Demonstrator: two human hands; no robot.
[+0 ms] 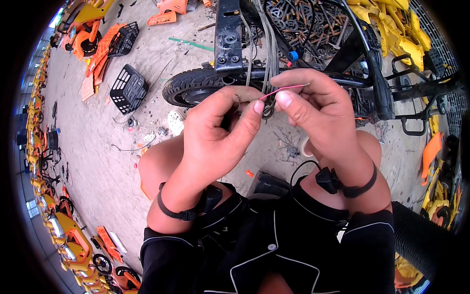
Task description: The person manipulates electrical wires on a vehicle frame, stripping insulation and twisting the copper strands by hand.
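Note:
A thin red wire with a bare, darker end runs between my two hands. My left hand pinches it between thumb and forefinger. On the other side my right hand has the wire between its thumb and forefinger near the bare end, fingers curled. Just beyond hang several grey cables, which come down over a black metal frame and pass behind my fingers. A black tyre lies under the frame, partly hidden by my left hand. A blue connector sits on the frame beyond my right hand.
Rusty metal parts are heaped beyond the frame. Yellow plastic panels pile up at the far right. A black basket and orange panels lie on the floor at left. Yellow vehicles line the left edge.

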